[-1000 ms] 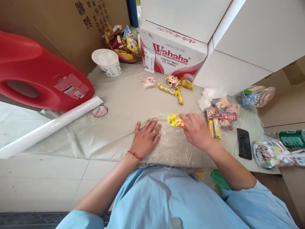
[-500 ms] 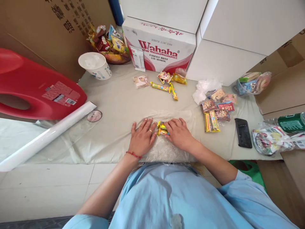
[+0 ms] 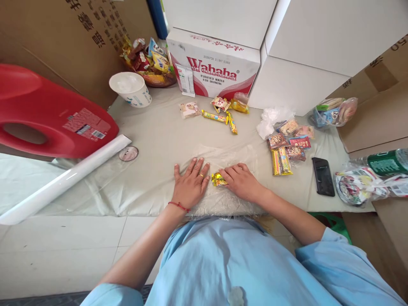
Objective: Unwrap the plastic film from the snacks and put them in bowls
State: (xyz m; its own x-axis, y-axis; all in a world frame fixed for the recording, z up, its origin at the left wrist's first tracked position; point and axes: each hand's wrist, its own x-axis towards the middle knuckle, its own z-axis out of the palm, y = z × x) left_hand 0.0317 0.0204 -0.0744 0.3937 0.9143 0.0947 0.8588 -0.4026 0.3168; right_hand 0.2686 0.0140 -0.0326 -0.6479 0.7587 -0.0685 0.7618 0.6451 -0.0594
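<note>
My left hand (image 3: 191,182) lies flat on the clear plastic sheet (image 3: 208,202), fingers spread and holding nothing. Just to its right, small yellow-wrapped snack sticks (image 3: 218,179) rest on the sheet. My right hand (image 3: 242,182) is curled over their right end, fingers closed around them; that end is hidden under the fingers. Farther back lie two more yellow snack sticks (image 3: 214,117), apart from both hands. At the right, another yellow snack pack (image 3: 281,161) sits beside several brown-wrapped snacks (image 3: 276,140).
A red jug (image 3: 57,114), a white roll (image 3: 66,180) and a paper cup (image 3: 130,89) stand left. Behind are a snack basket (image 3: 156,78) and a Wahaha carton (image 3: 216,63). A phone (image 3: 323,176) and green-labelled bottle (image 3: 387,162) lie right.
My right hand has curled more over the yellow snack sticks, which are bunched and shifted slightly toward me. My left hand has hardly moved. The view has tilted slightly.
</note>
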